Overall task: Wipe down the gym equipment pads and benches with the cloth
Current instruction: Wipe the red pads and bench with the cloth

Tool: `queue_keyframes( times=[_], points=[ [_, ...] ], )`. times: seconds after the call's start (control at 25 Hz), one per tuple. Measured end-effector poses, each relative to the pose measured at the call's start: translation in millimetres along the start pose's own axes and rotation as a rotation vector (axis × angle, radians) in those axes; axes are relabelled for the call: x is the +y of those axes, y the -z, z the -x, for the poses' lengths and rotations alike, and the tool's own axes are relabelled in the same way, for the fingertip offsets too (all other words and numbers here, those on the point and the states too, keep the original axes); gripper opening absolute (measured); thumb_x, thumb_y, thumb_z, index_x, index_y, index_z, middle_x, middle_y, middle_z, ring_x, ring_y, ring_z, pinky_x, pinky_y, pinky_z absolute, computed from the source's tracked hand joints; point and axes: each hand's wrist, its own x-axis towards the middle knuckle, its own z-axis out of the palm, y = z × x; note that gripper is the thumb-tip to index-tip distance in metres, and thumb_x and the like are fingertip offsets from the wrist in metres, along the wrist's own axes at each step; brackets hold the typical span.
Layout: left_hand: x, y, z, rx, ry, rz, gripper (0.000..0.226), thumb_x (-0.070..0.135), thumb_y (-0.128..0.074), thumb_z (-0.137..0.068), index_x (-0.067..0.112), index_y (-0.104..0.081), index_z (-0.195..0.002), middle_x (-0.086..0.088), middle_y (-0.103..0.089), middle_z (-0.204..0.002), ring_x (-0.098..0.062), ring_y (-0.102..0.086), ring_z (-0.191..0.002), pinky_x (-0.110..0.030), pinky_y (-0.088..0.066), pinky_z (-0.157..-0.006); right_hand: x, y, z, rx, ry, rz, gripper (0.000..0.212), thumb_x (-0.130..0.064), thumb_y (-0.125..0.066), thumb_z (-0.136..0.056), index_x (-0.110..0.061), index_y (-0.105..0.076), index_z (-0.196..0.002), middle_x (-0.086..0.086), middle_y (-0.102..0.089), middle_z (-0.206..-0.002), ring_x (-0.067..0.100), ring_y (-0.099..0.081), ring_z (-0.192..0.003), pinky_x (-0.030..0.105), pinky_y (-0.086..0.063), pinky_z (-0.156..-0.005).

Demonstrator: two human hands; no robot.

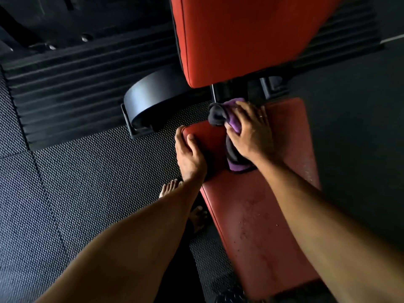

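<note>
A red padded seat (258,215) of a gym bench runs from the lower middle up to the centre, and its red back pad (240,40) rises at the top. My right hand (251,132) lies over a purple and dark grey cloth (235,125) and presses it onto the seat's far end, with the fingers curled into the fabric. My left hand (190,156) rests flat on the seat's far left corner, its fingers wrapped over the edge. Water droplets speckle the seat's near half.
A black curved metal guard (153,99) of the bench frame stands on the floor left of the seat. A ribbed black mat (87,84) and dotted rubber floor tiles (65,204) surround the bench. My bare feet (185,206) stand beside the seat's left edge.
</note>
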Motion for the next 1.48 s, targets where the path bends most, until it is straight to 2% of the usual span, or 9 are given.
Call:
queue_keyframes(
  times=[0.12, 0.24, 0.4, 0.6, 0.72, 0.96, 1.12, 1.32, 1.48],
  points=[
    [0.8, 1.4, -1.0, -0.007, 0.005, -0.035, 0.062, 0.061, -0.027, -0.098, 0.026, -0.038, -0.149, -0.01, -0.057, -0.143, -0.032, -0.058, -0.126, -0.049, -0.047, -0.104, -49.7, -14.0, 0.9, 0.043, -0.132, -0.034, 0.048, -0.035, -0.057, -0.082, -0.017, -0.068, -0.125, 0.008, -0.06, -0.14, 0.036, -0.047, -0.14, 0.054, -0.029, -0.12],
    [2.6, 2.8, -2.2, -0.065, 0.064, -0.025, 0.055, 0.063, -0.027, -0.097, 0.036, -0.035, -0.145, -0.011, -0.064, -0.133, -0.037, -0.066, -0.11, -0.044, -0.053, -0.091, -71.6, -11.7, 28.1, -0.027, 0.036, -0.141, 0.055, -0.03, -0.058, -0.087, -0.018, -0.06, -0.14, 0.006, -0.049, -0.154, 0.033, -0.032, -0.151, 0.051, -0.02, -0.124],
    [7.2, 6.0, 0.1, -0.088, 0.047, -0.055, 0.055, 0.055, -0.03, -0.101, 0.032, -0.033, -0.151, -0.012, -0.062, -0.137, -0.036, -0.063, -0.116, -0.043, -0.05, -0.099, -23.3, 7.7, 96.0, -0.094, 0.142, -0.081, 0.059, -0.018, -0.068, -0.088, -0.013, -0.055, -0.145, 0.008, -0.038, -0.162, 0.034, -0.026, -0.153, 0.052, -0.022, -0.124],
    [6.6, 5.4, -1.1, -0.092, -0.01, -0.101, 0.061, 0.055, -0.028, -0.101, 0.023, -0.031, -0.153, -0.015, -0.053, -0.146, -0.036, -0.056, -0.126, -0.046, -0.046, -0.105, -17.2, 7.7, 58.7, 0.001, -0.236, -0.037, 0.06, -0.021, -0.059, -0.085, -0.018, -0.055, -0.145, 0.011, -0.036, -0.163, 0.039, -0.027, -0.152, 0.053, -0.021, -0.124],
    [12.6, 7.0, -0.1, -0.095, -0.036, -0.287, 0.061, 0.047, -0.028, -0.104, 0.01, -0.032, -0.153, -0.019, -0.047, -0.148, -0.039, -0.052, -0.127, -0.047, -0.044, -0.101, -65.0, -9.0, 9.7, 0.047, -0.213, -0.131, 0.058, -0.035, -0.048, -0.087, -0.019, -0.059, -0.142, 0.011, -0.045, -0.157, 0.041, -0.032, -0.149, 0.057, -0.024, -0.121],
    [13.7, 22.8, -9.8, -0.113, -0.294, -0.612, 0.065, 0.042, -0.027, -0.102, 0.005, -0.032, -0.155, -0.019, -0.043, -0.15, -0.035, -0.041, -0.136, -0.047, -0.028, -0.114, -47.0, 4.2, 120.8, -0.04, -0.075, -0.078, 0.062, -0.031, -0.061, -0.094, -0.013, -0.047, -0.151, 0.01, -0.034, -0.164, 0.035, -0.024, -0.154, 0.052, -0.019, -0.125],
    [18.8, 22.7, -17.1, -0.203, -0.67, -0.782, 0.052, 0.031, -0.039, -0.102, 0.013, -0.043, -0.151, -0.015, -0.049, -0.144, -0.038, -0.044, -0.127, -0.054, -0.031, -0.11, 1.8, 15.5, 103.8, 0.007, -0.226, 0.062, 0.055, -0.035, -0.056, -0.095, -0.012, -0.053, -0.146, 0.013, -0.034, -0.163, 0.038, -0.027, -0.152, 0.053, -0.022, -0.124],
    [30.8, 10.3, -24.7, -0.28, -0.773, -0.821, 0.051, 0.032, -0.051, -0.099, 0.009, -0.05, -0.144, -0.013, -0.055, -0.139, -0.035, -0.049, -0.124, -0.049, -0.028, -0.111, -16.4, -2.6, 1.5, 0.108, -0.311, -0.007, 0.053, -0.027, -0.063, -0.088, -0.011, -0.06, -0.139, 0.013, -0.045, -0.157, 0.042, -0.034, -0.148, 0.058, -0.026, -0.121],
    [38.0, 2.5, -23.9, -0.308, -0.765, -0.889, 0.055, 0.03, -0.057, -0.095, 0.008, -0.048, -0.145, -0.011, -0.055, -0.139, -0.033, -0.051, -0.118, -0.048, -0.033, -0.106, -42.9, -0.1, 57.5, -0.011, -0.223, -0.023, 0.066, -0.03, -0.053, -0.089, -0.009, -0.045, -0.152, 0.01, -0.032, -0.165, 0.035, -0.021, -0.155, 0.05, -0.018, -0.126]
  ],
)
